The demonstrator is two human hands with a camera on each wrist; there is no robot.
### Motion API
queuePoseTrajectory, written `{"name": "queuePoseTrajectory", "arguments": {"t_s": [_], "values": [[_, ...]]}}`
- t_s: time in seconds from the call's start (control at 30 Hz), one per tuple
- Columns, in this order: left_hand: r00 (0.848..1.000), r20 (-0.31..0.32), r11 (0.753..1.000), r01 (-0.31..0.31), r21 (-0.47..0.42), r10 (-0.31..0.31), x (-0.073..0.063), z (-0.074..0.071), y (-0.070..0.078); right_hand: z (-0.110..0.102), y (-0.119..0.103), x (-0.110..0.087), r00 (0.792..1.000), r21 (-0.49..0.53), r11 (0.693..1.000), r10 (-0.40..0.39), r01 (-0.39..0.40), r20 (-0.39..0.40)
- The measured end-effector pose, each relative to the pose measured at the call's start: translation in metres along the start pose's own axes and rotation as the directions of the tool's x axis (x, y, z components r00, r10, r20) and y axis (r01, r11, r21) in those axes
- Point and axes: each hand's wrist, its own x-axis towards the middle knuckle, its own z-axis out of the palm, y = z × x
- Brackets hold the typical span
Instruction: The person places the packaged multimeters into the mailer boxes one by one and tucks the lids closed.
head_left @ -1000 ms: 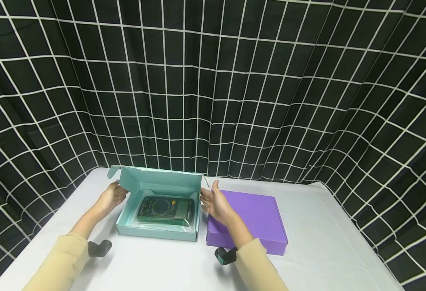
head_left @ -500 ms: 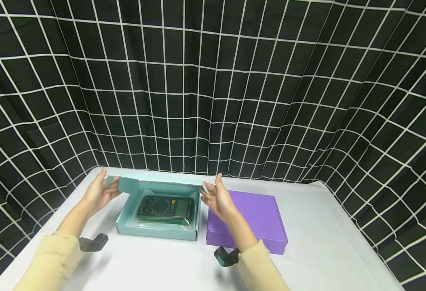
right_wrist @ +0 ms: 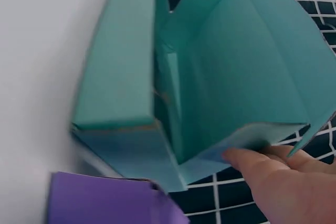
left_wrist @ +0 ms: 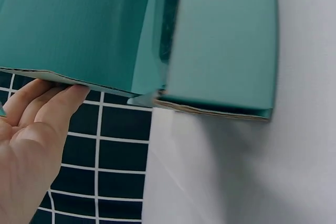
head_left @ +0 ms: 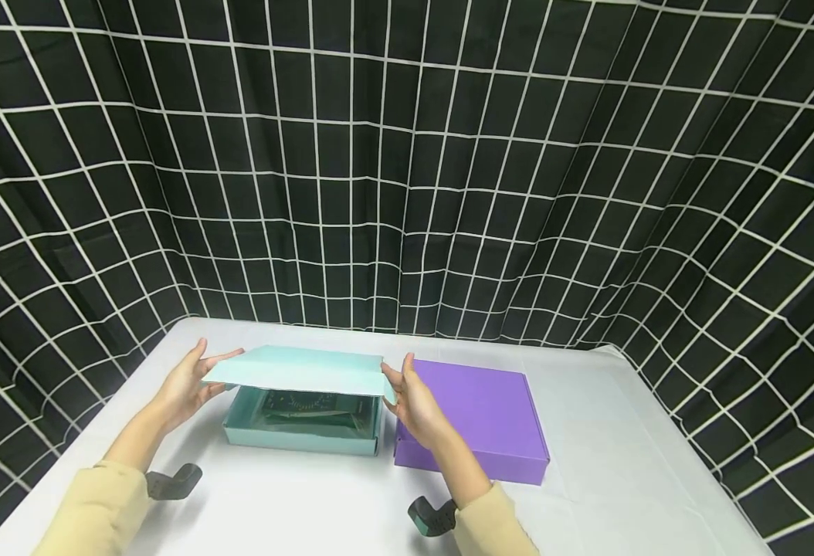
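Note:
A teal cardboard box (head_left: 303,444) has its lid (head_left: 296,374) hinged at the back and tilted forward, partly lowered over the tray. Inside lies a dark digital multimeter (head_left: 317,405) in clear wrap, its upper part hidden by the lid. My left hand (head_left: 183,388) touches the lid's left side with its fingers fairly straight; the left wrist view shows the fingertips against the side flap (left_wrist: 63,78). On the other side my right hand (head_left: 417,403) touches the lid's right end, fingers extended; in the right wrist view they press the outside of the right side flap (right_wrist: 247,139).
A closed purple box (head_left: 479,417) sits just right of the teal one, partly behind my right forearm. Both stand on a white-covered table (head_left: 629,448). A black cloth with a white grid (head_left: 407,170) hangs behind and at the sides.
The lid has swung from nearly upright down toward me, covering more of the multimeter. My left hand has shifted outward with it; my right hand stays at the lid's right end.

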Motion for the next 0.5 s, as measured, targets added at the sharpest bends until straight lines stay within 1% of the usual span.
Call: {"name": "queuePoseTrajectory", "arguments": {"t_s": [0.13,0.2,0.3,0.37,0.43,0.5], "values": [[0.999,0.037,1.0,0.011,-0.012,-0.011,-0.004,0.001,-0.009,0.002,0.01,-0.003,1.0,-0.034,0.999,0.027,-0.028,-0.006],[0.999,0.041,1.0,0.03,-0.007,-0.03,-0.007,0.003,-0.012,0.003,0.012,-0.004,0.999,-0.046,0.998,0.04,-0.04,-0.004],[0.997,0.029,0.998,0.065,0.019,-0.066,-0.011,0.008,-0.013,0.003,0.014,-0.006,0.999,-0.095,0.994,0.051,-0.05,0.004],[0.995,0.009,0.994,0.098,0.039,-0.098,-0.016,0.013,-0.013,0.002,0.014,-0.009,0.998,-0.131,0.99,0.058,-0.055,0.015],[0.993,-0.009,0.99,0.12,0.08,-0.12,-0.021,0.017,-0.013,0.001,0.014,-0.012,0.998,-0.168,0.984,0.065,-0.06,0.024],[0.991,-0.029,0.984,0.132,0.123,-0.129,-0.025,0.02,-0.012,-0.001,0.013,-0.016,0.997,-0.22,0.973,0.071,-0.066,0.017]]}}
